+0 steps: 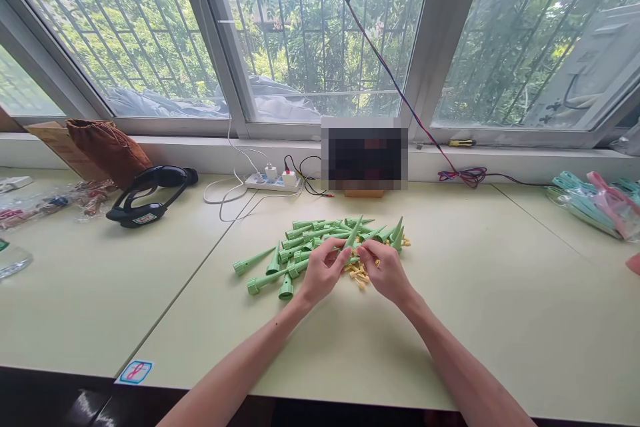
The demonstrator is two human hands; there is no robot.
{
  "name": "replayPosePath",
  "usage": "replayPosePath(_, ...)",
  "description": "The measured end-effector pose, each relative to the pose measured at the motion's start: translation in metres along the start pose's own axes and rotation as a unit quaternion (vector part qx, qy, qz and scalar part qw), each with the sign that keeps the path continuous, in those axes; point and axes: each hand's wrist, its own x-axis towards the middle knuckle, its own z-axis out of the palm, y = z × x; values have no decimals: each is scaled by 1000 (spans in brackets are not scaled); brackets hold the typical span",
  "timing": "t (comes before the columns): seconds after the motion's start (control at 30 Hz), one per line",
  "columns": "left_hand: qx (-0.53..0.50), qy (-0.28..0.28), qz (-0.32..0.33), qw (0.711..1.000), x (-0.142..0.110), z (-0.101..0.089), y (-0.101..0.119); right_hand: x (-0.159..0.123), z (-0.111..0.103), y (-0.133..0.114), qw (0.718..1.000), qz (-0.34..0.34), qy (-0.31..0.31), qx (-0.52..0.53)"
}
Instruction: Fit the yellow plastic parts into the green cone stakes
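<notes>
My left hand (pixel 321 272) is closed around a green plastic plant watering spike (pixel 355 230), its pointed end tilted up and away from me. Right beside it, my right hand (pixel 389 273) has its fingers pinched together at the spike's lower end; whatever they hold is hidden. Several more green spikes (pixel 260 283) with ribbed caps lie in a loose pile behind and to the left of my hands. Small yellow plastic pieces (pixel 359 278) are scattered between and beyond my hands, and a few show near the spikes at the right of the pile.
A white power strip (pixel 273 181) with plugs and cables lies at the back, beside a blurred-out screen (pixel 365 159). Black headgear (pixel 145 197) and a brown pouch (pixel 105 150) are at left. Bundled wires (pixel 463 177) and bagged teal and pink items (pixel 597 203) lie at right.
</notes>
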Motion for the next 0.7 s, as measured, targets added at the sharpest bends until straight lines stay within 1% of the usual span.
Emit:
replayPosePath(0.3, 9, -1, 58, 998, 1, 1, -4, 1, 0, 0, 1000, 10, 6, -18)
replayPosePath(0.53, 11, -19, 64, 998, 0, 1, -3, 1, 0, 1, 999, 41, -1, 1)
replayPosePath(0.63, 18, -13, 56, 998, 0, 2, -1, 2, 2, 2, 999, 49, 14, 10)
replayPosePath(0.7, 12, -7, 39, 999, 1, 3, 0, 1, 3, 2, 998, 60, 27, 20)
